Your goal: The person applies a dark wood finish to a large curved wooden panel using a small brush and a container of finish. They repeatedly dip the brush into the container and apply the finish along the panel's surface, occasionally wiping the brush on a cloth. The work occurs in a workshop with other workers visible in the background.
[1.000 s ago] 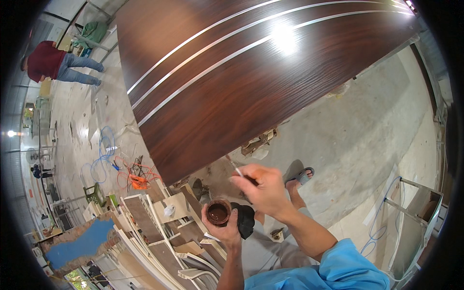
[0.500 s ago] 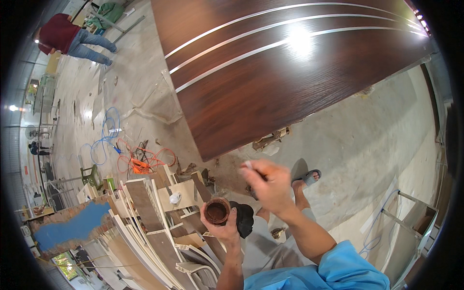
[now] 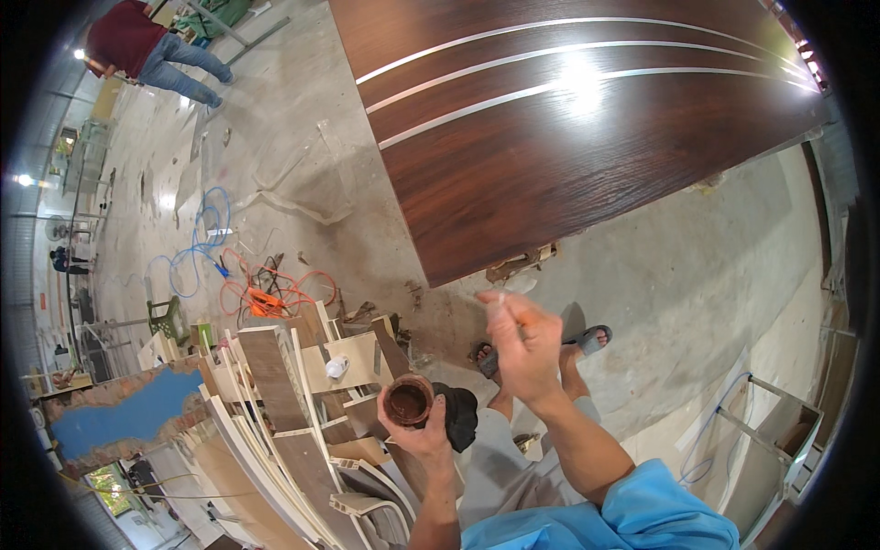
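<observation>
My left hand [image 3: 429, 442] is wrapped round a small open cup [image 3: 409, 401] with brown-stained walls and dark brown stuff inside. A black cloth-like bundle [image 3: 466, 418] sits right beside its fingers; whether they grip it too, I cannot tell. My right hand [image 3: 526, 352] is raised, fingers pinched together, with a small pale tip showing at the fingertips that I cannot make out. Beyond it lies a large glossy dark brown wood-grain panel [image 3: 550, 174] with three silvery strips. The right hand is near the panel's close edge, apart from it in the picture.
Scrap boards and white trim strips [image 3: 275, 385] are piled at my left. Orange cable [image 3: 266, 301] and blue hose [image 3: 197, 247] lie on the concrete floor. A person [image 3: 151, 55] stands far left. A metal frame [image 3: 779, 422] stands at the right.
The view has shifted, so the panel appears farther right and slightly higher. My right hand has turned a little, with fingers still pinched. The left hand still holds the cup.
</observation>
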Demonstrator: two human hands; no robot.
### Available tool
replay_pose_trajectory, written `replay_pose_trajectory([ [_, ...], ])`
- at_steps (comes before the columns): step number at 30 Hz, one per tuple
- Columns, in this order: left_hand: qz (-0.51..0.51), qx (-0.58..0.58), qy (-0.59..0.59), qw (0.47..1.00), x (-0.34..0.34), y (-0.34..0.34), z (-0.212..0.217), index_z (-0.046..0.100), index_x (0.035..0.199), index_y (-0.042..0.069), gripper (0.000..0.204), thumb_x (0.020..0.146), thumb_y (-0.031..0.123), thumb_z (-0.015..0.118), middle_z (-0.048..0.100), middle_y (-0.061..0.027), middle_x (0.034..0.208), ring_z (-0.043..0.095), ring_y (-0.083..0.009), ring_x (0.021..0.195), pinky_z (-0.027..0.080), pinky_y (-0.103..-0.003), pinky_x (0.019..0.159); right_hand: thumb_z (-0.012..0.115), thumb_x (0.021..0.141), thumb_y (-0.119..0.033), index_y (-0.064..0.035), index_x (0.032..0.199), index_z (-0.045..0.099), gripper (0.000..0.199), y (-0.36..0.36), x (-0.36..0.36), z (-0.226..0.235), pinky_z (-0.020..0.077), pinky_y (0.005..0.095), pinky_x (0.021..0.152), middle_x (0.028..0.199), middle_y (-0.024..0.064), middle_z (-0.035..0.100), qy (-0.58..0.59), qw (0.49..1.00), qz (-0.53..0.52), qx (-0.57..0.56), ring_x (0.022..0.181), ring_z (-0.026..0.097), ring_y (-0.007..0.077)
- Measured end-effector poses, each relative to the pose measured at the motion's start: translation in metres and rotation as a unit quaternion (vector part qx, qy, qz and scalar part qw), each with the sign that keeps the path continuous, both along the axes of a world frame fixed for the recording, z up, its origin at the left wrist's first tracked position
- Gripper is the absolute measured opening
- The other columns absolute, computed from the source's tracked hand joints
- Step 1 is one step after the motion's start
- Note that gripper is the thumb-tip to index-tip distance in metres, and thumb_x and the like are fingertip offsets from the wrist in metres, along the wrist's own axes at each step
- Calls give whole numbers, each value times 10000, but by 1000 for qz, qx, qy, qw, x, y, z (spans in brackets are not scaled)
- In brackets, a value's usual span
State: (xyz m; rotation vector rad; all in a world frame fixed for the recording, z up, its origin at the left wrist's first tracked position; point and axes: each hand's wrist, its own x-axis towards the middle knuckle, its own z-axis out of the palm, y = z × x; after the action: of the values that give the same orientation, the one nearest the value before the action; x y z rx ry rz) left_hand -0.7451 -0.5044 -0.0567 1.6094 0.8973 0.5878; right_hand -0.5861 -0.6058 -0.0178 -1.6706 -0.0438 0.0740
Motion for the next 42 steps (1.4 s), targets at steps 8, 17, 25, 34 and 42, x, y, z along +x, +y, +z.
replay_pose_trajectory([
  [8,7,-16,-3,1000,-7,9,-8,366,1429,-13,819,748,7,822,521,-156,1306,568,-254,1178,483,-372,1017,663,938,-144,38,931,733,195,26,-11,9,489,308,607,706,94,658,-22,991,128,14,626,587,150],
  [17,9,-32,-10,999,-5,6,-7,364,1431,-10,819,763,37,835,519,-159,1312,566,-257,1188,481,-375,1023,704,902,-103,34,967,741,156,-51,23,5,449,253,589,731,16,655,47,996,-72,6,649,539,72],
  [25,-8,1,3,1000,4,1,-6,336,1444,-13,827,773,25,819,514,-160,1309,562,-257,1191,471,-377,1039,696,923,-112,22,1017,734,168,-34,5,18,484,268,641,798,53,699,51,996,-60,29,691,592,109],
  [34,-24,-12,6,1000,5,-2,-8,333,1448,-18,819,777,23,802,494,-155,1319,551,-256,1201,463,-376,1048,664,953,-128,22,993,715,164,-37,18,-2,490,291,633,769,95,682,-29,991,-125,-37,683,603,136],
  [42,-26,8,9,1000,3,2,-14,336,1448,-30,821,772,18,799,486,-170,1321,546,-267,1202,467,-375,1047,636,956,-126,-2,1014,693,149,-20,4,-12,505,336,623,768,121,679,13,995,-91,-38,669,640,190],
])
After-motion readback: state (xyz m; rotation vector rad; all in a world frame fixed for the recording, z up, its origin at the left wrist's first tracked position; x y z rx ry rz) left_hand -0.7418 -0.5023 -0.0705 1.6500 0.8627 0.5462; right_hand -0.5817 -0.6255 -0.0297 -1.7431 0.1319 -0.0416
